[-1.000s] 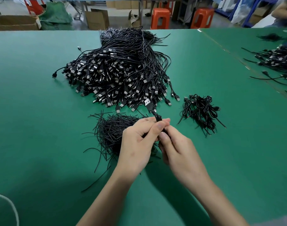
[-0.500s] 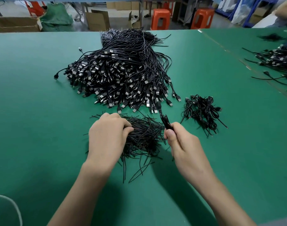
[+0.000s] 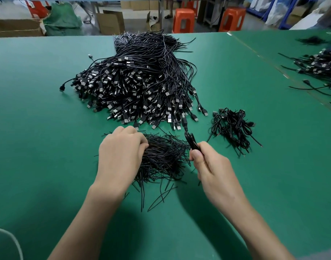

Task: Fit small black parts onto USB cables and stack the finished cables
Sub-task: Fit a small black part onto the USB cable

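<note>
Two hands work at the lower centre of the frame. I read the right hand (image 3: 213, 169) as closed: its fingers and thumb are wrapped around a coiled USB cable (image 3: 191, 140). The cable's loops stand up above the fist, just below the near edge of the heap of loose USB cables (image 3: 142, 87) at upper centre.

The left hand (image 3: 121, 154) lies knuckles-up on the pile of thin black ties (image 3: 164, 160), fingers curled down into it. The tips are hidden, so I cannot tell whether they pinch a tie.

I judge the step in hand to be picking one tie for this coil. To do it well:
1. Isolate a single tie by one end.
2. Lift it clear so neighbours do not drag along.
3. Keep the coil clamped so the loops do not spring apart.
4. Wrap at mid-coil.

The stack of finished cables (image 3: 232, 128) lies at centre right on the green table (image 3: 38, 128), near the right hand.
</note>
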The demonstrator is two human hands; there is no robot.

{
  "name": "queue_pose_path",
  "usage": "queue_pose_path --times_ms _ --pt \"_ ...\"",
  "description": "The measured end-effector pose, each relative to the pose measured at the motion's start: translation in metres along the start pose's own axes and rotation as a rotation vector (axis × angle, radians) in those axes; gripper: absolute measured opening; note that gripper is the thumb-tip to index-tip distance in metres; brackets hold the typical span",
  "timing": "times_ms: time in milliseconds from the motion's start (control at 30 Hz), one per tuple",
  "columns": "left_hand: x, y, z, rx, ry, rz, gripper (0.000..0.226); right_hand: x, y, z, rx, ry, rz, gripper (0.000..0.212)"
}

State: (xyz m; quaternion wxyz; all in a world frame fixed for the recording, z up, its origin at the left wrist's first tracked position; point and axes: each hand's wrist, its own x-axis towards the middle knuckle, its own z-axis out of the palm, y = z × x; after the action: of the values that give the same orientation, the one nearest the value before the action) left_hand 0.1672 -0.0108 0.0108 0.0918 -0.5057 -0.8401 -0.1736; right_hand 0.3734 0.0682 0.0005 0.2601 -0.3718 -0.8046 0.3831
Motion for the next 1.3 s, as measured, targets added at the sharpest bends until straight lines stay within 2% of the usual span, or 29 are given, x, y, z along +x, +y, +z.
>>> queue_pose_path --times_ms 233,333,400,533,633,700,833,967,1067,1167,1267,1300 --pt "0.004 -0.003 -0.014 -0.122 0.113 -0.069 0.01 -0.001 0.001 0.002 0.023 -0.004 0.002 0.034" --pt "0.006 0.0 -0.017 -0.363 0.114 -0.129 0.011 -0.002 -0.001 0.004 0.039 -0.018 -0.025 0.032" --pt "0.002 0.007 -0.016 -0.629 0.043 -0.177 0.014 -0.002 -0.006 0.006 0.066 -0.032 -0.049 0.03" --pt "-0.014 0.027 -0.009 -1.15 -0.22 -0.206 0.024 0.0 -0.016 0.009 0.115 -0.037 -0.092 0.027" --pt "-0.024 0.036 -0.001 -1.432 -0.353 -0.252 0.02 0.001 -0.021 0.008 0.074 -0.015 -0.105 0.026" --pt "-0.028 0.038 0.003 -1.562 -0.411 -0.283 0.026 0.001 -0.021 0.006 0.057 0.002 -0.092 0.028" --pt "-0.033 0.04 0.004 -1.578 -0.402 -0.25 0.028 -0.002 -0.022 0.004 0.102 0.0 -0.061 0.029" --pt "-0.032 0.037 0.0 -1.715 -0.461 -0.217 0.031 -0.001 -0.026 0.003 0.243 -0.029 -0.039 0.027" --pt "-0.031 0.036 -0.001 -1.685 -0.47 -0.216 0.03 -0.002 -0.029 0.0 0.375 -0.084 -0.01 0.029" --pt "-0.031 0.038 0.002 -1.682 -0.447 -0.219 0.023 -0.003 -0.031 -0.003 0.493 -0.19 0.031 0.031" --pt "-0.031 0.041 0.005 -1.72 -0.435 -0.207 0.006 -0.004 -0.032 -0.007 0.545 -0.278 0.06 0.032" --pt "-0.031 0.041 0.006 -1.729 -0.43 -0.206 0.008 -0.004 -0.032 -0.008 0.552 -0.303 0.072 0.031"
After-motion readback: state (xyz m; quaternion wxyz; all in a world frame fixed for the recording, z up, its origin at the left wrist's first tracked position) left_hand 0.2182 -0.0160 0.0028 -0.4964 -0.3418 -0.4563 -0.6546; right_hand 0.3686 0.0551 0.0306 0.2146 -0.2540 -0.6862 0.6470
